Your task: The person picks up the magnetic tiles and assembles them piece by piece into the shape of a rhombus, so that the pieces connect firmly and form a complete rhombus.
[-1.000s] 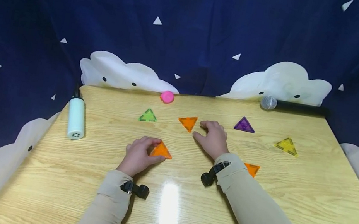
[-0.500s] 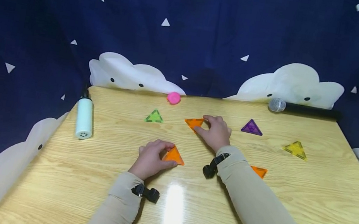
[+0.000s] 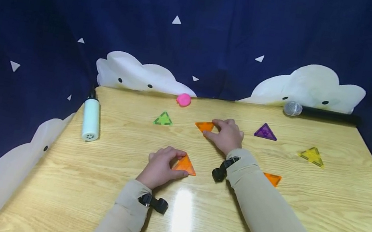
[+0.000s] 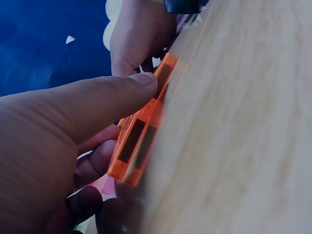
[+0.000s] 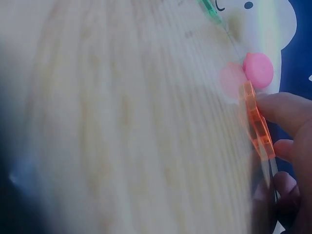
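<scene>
While the left hand, thumb and fingers partway spread, pinches the near orange triangle by its edges at the wooden table, the right hand, similarly half-open, pinches the far orange triangle, between green triangle and purple triangle. Third orange triangle partly hidden by right sleeve.

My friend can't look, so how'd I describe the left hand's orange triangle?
On the wooden table, find the left hand. It pinches the orange triangle, whose tip points toward the curtain; the tile in the right hand points the opposite way.
</scene>
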Demonstrator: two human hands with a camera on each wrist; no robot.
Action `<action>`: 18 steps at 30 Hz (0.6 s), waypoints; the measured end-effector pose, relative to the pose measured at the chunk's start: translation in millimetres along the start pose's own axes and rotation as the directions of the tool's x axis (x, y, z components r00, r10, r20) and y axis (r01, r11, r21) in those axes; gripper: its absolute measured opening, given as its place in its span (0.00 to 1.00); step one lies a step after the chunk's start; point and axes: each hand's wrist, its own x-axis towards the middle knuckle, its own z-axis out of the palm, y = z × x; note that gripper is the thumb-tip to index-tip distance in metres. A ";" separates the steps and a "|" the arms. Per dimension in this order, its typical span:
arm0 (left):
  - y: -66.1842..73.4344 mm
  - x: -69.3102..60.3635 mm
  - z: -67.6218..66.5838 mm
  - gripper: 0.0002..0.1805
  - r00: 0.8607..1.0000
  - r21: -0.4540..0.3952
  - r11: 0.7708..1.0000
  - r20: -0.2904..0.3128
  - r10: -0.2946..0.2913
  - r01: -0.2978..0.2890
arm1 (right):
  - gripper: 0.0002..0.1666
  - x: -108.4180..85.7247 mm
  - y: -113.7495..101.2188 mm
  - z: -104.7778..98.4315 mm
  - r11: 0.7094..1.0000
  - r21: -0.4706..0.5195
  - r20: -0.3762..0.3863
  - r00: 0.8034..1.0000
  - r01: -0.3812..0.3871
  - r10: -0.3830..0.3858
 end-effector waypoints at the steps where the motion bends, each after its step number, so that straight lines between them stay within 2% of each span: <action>1: 0.3 0.1 -0.4 0.31 1.000 0.000 1.000 -0.002 0.001 -0.001 | 0.40 0.2 -0.2 -0.1 1.000 0.002 -0.001 1.000 0.001 -0.001; 18: 3.0 1.0 -2.0 0.30 1.000 0.000 1.000 0.004 -0.019 0.019 | 0.41 -9.3 2.3 1.1 1.000 0.026 -0.004 1.000 -0.014 0.014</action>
